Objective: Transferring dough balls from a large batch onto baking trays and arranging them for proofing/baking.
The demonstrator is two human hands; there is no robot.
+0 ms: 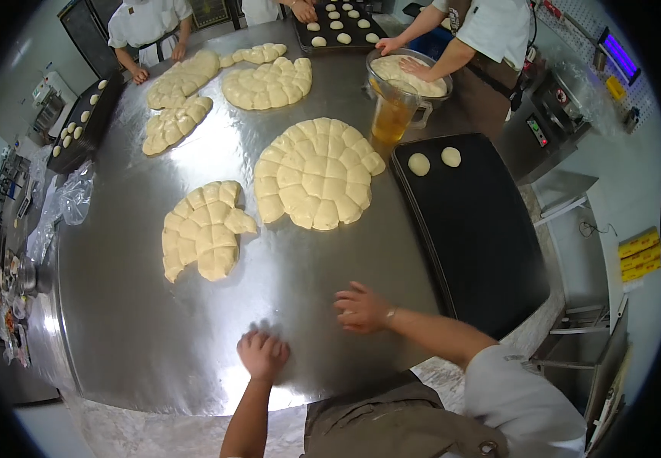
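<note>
My left hand [263,354] rests low on the steel table, fingers curled down. Whatever may lie beneath the palm is hidden. To its right, my right hand [362,307] hovers at or just above the tabletop with bent fingers. A pale spot shows between those fingers, but I cannot tell if it is dough. Ahead of the left hand lies a partly used slab of dough [207,229], scored into pieces. A larger round of cut dough [319,174] sits farther off. Two dough balls, one left [418,164] and one right [451,157], stand on the black baking tray [479,240].
The steel table [136,320] also bears several cut dough slabs [267,83] and a jug of amber liquid [392,117]. A co-worker's hands press dough in a metal bowl [448,94]. Trays of dough balls stand at the far edge [336,43] and left [87,120].
</note>
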